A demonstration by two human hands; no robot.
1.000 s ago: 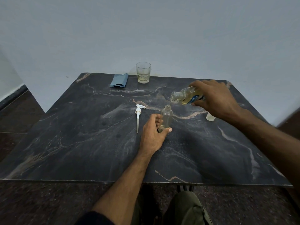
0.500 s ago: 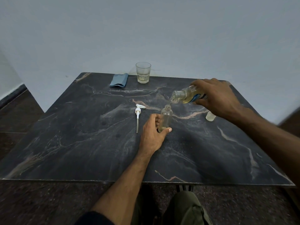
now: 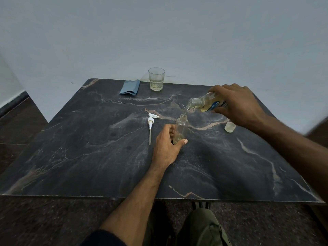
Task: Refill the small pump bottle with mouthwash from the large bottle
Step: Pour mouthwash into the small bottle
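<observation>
A small clear bottle (image 3: 181, 127) stands upright and uncapped on the dark marble table (image 3: 88, 148). My left hand (image 3: 166, 148) grips its lower part, thumb across the front. My right hand (image 3: 236, 103) holds the large mouthwash bottle (image 3: 204, 103) tilted with its neck down to the left, just above the small bottle's mouth. A thin stream of pale yellow liquid runs from it into the small bottle, which has a little liquid at its bottom. The white pump head (image 3: 151, 125) with its tube lies on the table left of the small bottle.
A white cap (image 3: 230, 126) sits on the table under my right wrist. At the far edge stand a drinking glass (image 3: 156, 81) with a little pale liquid and a folded blue cloth (image 3: 130, 87). A grey wall rises behind the table. My knee shows below the near edge.
My right hand has tipped the large bottle lower and closer to the small bottle's mouth, and liquid now flows. My left hand has stayed on the small bottle.
</observation>
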